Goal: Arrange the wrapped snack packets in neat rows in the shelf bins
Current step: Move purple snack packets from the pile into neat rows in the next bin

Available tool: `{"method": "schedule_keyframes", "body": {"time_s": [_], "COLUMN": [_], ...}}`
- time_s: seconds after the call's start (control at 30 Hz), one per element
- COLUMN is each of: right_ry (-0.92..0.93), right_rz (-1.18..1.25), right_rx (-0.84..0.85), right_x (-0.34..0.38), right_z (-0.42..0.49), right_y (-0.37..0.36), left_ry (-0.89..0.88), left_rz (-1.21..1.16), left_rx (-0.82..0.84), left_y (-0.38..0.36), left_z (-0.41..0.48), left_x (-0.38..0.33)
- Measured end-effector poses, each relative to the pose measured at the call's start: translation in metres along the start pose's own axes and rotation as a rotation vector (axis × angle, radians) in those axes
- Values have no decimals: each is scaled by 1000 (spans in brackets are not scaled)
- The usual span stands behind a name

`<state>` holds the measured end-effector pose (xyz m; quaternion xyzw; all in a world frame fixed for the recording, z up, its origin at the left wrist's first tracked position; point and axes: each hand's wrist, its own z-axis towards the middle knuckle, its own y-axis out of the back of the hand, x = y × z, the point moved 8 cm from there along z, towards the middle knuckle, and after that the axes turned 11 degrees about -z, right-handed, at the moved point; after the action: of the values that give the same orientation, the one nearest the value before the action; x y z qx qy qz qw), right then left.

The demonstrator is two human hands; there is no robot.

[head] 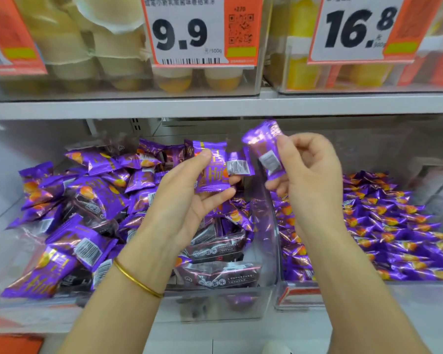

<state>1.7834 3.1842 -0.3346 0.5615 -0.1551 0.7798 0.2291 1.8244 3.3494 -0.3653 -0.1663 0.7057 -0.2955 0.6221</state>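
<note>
Two price tags (187,31) above cluttered bin (223,305)

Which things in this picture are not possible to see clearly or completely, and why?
Head view:
1. Orange price tag, top left: cut by the frame edge; its price is missing.
2. Print on the packet that the right hand pinches: blurred, unreadable.
3. Stack of packets in the left hand: overlapping; at least two, exact count unclear.
4. Floor of the left bin: covered by loose packets.
</note>
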Motion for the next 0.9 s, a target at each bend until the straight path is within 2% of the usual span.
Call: {"method": "schedule_keyframes", "body": {"time_s": [0.1, 0.23, 0.33, 0.5, 0.63, 0.8, 0.9], "right_ry": [144, 324, 302, 194, 118, 186, 262], "right_rz": [-65, -269, -278, -155, -95, -14, -61], "right_rx": [53, 216, 333, 301, 375, 353, 352], "right_x": [12, 18, 16, 7, 1, 14, 20], "right_z": [-2, -10, -15, -11, -7, -8, -9], "right_y": [-6, -24, -31, -26, -27, -20, -20], "left_ry": [-10, -28, -26, -56, -133, -62, -10], "left_rz": [16, 0, -2, 74, 167, 40, -40], "left_rx": [19, 34, 46, 67, 44, 41, 28], "left_y": [1, -1, -1, -4, -3, 1, 2], "left_z": [0, 0, -1, -3, -5, -3, -3], "left_x": [-2, -4, -5, -6, -11, -8, -3]}}
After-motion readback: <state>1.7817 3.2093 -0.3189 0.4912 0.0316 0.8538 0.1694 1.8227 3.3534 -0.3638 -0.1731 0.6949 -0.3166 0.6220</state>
